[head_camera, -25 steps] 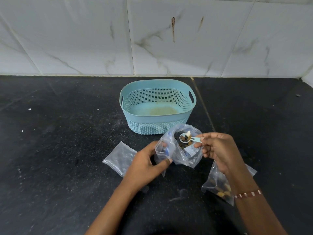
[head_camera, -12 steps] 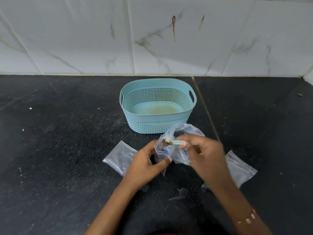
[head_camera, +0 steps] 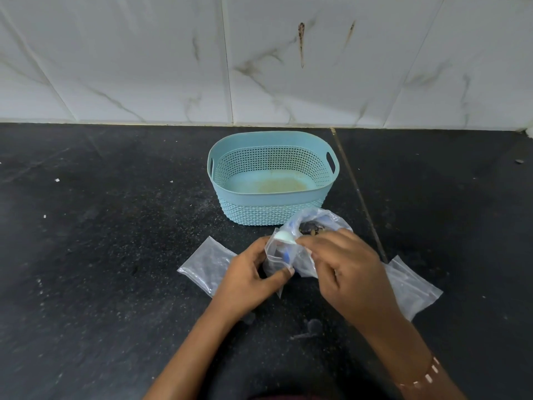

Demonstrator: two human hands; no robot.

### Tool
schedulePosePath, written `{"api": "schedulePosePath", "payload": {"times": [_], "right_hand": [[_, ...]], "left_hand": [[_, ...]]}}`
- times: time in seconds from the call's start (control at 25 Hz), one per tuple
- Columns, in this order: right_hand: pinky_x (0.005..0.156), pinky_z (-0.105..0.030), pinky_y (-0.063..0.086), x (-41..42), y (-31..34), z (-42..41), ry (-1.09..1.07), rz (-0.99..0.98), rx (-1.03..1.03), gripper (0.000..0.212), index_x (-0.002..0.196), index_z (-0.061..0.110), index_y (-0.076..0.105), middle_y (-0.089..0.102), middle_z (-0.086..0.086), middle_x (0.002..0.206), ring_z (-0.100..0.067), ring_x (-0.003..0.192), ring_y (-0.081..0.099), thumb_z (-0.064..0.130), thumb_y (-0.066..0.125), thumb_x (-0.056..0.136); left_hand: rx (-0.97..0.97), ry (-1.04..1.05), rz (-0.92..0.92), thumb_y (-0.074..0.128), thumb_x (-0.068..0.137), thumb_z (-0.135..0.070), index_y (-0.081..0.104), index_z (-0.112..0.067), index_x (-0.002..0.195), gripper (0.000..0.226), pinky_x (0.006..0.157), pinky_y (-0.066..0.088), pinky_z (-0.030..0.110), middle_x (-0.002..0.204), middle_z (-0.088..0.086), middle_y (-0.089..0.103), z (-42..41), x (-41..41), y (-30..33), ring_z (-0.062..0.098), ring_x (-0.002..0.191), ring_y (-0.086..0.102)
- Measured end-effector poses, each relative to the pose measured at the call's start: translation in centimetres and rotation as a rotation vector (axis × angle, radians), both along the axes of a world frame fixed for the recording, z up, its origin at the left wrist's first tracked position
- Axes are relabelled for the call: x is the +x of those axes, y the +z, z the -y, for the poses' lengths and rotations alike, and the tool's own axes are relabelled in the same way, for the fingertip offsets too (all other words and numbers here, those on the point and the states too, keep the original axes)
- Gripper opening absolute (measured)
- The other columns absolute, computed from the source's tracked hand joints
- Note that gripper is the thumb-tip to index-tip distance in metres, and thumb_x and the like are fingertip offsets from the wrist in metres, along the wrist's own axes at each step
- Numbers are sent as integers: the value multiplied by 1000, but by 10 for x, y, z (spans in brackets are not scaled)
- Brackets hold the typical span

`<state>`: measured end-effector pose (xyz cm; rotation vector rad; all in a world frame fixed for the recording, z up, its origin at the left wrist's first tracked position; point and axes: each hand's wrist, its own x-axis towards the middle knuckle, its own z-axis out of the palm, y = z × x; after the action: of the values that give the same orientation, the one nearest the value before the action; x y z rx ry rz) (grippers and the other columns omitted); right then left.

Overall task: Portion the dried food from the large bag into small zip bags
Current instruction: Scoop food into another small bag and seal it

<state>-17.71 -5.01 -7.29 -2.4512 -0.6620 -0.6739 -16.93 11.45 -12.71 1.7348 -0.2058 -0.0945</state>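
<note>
A dark speckled bench (head_camera: 101, 255) fills most of the frame, with white marbled wall tiles (head_camera: 144, 59) across the top. At centre, the left hand (head_camera: 251, 280) pinches the edge of a small clear zip bag (head_camera: 278, 255) between thumb and curled fingers, holding it upright. The right hand (head_camera: 343, 269), just right of centre, pinches a pale blue scoop (head_camera: 284, 236) at that bag's mouth. Behind it stands a crumpled larger bag (head_camera: 320, 223) with dark dried food (head_camera: 310, 228) showing inside. Another flat zip bag (head_camera: 206, 265) lies to the left, one more (head_camera: 412, 287) to the right. A light blue basket (head_camera: 274, 207) sits just behind the bags.
</note>
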Motion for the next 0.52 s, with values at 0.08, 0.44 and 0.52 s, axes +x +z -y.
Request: {"api": "schedulePosePath", "payload": {"times": [0.08,0.44,0.52], "right_hand": [[64,-12,44,0,6,2,-45,-46,163,26,95,4,71,70,-2,78,-5,68,59,-2,51,79],[48,-24,48,27,-34,28,-347,-41,-212,30,85,2,72,67,-8,63,-22,55,60,-14,67,60],[47,-22,47,28,-40,24,-337,34,-297,30,82,3,71,66,-7,63,-23,55,60,-9,56,60]], "left_hand": [[8,-6,-1,70,74,-20,59,-21,112,40,88,52,29,101,-5,71,0,0,-1,11,97,67],[-58,-23,-115,69,78,0,60,-20,105,34,80,47,12,90,-18,70,0,-1,10,-1,90,65],[-108,9,-167,67,78,3,60,-17,104,33,75,47,10,90,-13,70,1,-1,13,-4,85,65]]}}
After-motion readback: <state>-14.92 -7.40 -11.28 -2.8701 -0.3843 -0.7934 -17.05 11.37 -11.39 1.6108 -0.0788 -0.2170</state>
